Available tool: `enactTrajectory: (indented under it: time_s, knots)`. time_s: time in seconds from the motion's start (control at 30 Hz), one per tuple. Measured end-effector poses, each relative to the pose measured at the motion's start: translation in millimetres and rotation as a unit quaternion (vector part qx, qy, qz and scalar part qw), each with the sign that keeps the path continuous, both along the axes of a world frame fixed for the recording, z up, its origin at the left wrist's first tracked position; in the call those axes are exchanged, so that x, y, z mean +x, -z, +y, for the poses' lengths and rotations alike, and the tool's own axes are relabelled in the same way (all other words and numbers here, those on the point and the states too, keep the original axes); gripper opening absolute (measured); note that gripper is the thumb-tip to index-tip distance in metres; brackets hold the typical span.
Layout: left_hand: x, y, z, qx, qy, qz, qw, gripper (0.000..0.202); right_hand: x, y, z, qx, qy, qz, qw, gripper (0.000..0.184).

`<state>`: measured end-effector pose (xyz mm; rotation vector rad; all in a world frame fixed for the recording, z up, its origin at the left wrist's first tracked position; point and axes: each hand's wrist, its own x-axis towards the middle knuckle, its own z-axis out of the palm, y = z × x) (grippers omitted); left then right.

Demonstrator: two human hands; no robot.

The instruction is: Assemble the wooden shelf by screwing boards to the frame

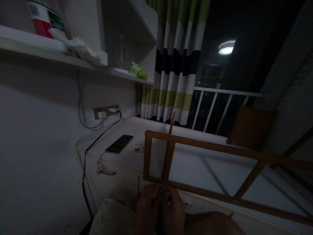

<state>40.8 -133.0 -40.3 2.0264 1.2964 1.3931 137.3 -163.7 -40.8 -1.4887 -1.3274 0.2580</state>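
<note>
At the bottom middle, my left hand [147,199] and my right hand [174,203] are close together, their fingertips meeting. The fingers of both are bent into a pinch. Something small and pale may show between them, but it is too dark to make out. Just beyond the fingertips lies the lower bar of a brown wooden frame [207,143] with crosspieces; whether the fingers touch it I cannot tell. The frame extends to the right over a white ledge [195,169].
A phone [119,144] with a pink charm [100,166] lies on the ledge's left part. A black cable [84,182] runs from the wall socket [105,112] down past my knee. Shelves [80,62] overhang at upper left. Behind are a striped curtain [171,85] and a white railing [212,107].
</note>
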Motion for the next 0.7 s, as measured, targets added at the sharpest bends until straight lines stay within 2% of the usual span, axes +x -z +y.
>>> enactTrajectory:
  time_s: [0.1, 0.2, 0.33, 0.5, 0.57, 0.63, 0.7]
  knots:
    - [1.5, -3.7, -3.1, 0.021, 0.017, 0.017, 1.000, 0.021, 3.9, 3.8, -3.8, 0.061, 0.048, -0.030, 0.997, 0.028]
    - [3.1, -3.5, -4.0, 0.031, 0.025, 0.022, 0.999, 0.022, 9.4, 2.8, -6.5, 0.118, 0.035, -0.113, 0.986, 0.029]
    - [6.2, -1.9, -2.9, 0.023, 0.026, -0.002, 0.999, 0.022, 14.7, 1.1, -6.9, 0.119, 0.025, -0.190, 0.974, 0.027]
    - [9.4, -5.3, -4.6, -0.004, 0.037, -0.036, 0.999, 0.022, 16.0, 2.7, -5.8, 0.122, 0.047, -0.171, 0.977, 0.023]
    - [9.7, -3.3, -6.1, -0.005, 0.016, -0.064, 0.998, 0.020, 16.8, 3.0, -5.6, 0.117, 0.053, -0.158, 0.979, 0.022]
    - [9.9, 3.4, -7.6, -0.007, -0.033, -0.111, 0.993, 0.019, 17.9, 3.9, -5.6, 0.115, 0.062, -0.149, 0.980, 0.021]
    - [10.5, 13.4, -8.9, -0.045, -0.068, -0.165, 0.983, 0.021, 19.2, 5.8, -5.7, 0.113, 0.068, -0.132, 0.983, 0.021]
